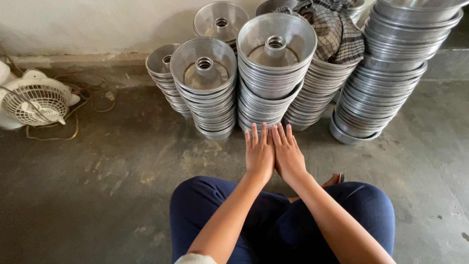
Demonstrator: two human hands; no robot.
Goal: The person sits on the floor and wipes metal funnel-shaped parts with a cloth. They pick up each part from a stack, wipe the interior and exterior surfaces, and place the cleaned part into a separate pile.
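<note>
The person sat cross-legged on the grey concrete floor (112,181), knees in dark blue trousers (371,205), both arms stretched forward. The left hand (259,152) and the right hand (288,154) lay flat, palms down, side by side and touching along the forefingers — fingers straight and together, holding nothing. The fingertips pointed at the foot of the nearest stack of ring-shaped aluminium moulds (273,68), which stood just beyond them; whether the tips touched the lowest mould I could not tell.

That stack was the tallest of the near ones, its top mould showing a hollow centre tube. Just beside it on the left stood a shorter stack of the same moulds (205,83), and behind that a lower one (163,73) close to the wall. Another tube mould (221,20) sat further back. To the right rose a leaning pile of plain round pans (381,83), and a checked cloth (332,29) was draped over the stack between.

Well apart, at the far left by the wall, a small white fan (34,100) lay on the floor — a tan cord (73,122) looped beside it.
</note>
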